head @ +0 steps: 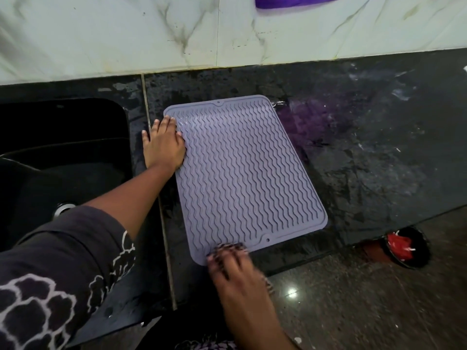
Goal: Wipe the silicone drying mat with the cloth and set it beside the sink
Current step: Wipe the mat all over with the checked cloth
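Fingers [161, 125] of the left hand [163, 145] lie spread and flat, palm down, pressing on the upper left edge of a grey-lilac silicone drying mat [242, 173], with the thumb side over the mat's ridges and the outer fingers reaching onto the dark countertop [366, 152] just beside it. They grasp nothing; they only hold the mat down. At the mat's near edge, the right hand [232, 266] is blurred, its fingers bent down over a dark and light patterned cloth [231, 247] that shows as a small bunched strip under the fingertips, touching the mat's lower left corner. How tightly the cloth is gripped cannot be told through the blur. The mat lies flat on the black, wet-looking stone countertop, its surface covered in wavy raised lines, with a small hole near the far edge and another near the close right corner. It sits just to the right of a black sink [63, 152], separated from it by a narrow strip of counter and a pale seam line. A metal drain [64, 208] shows in the sink, partly hidden by the left forearm's dark patterned sleeve [50, 274]. Behind the counter runs a white marble-look wall [151, 34]. Beyond the counter's front edge, on the polished floor, stands a dark container with something red inside [401, 246].
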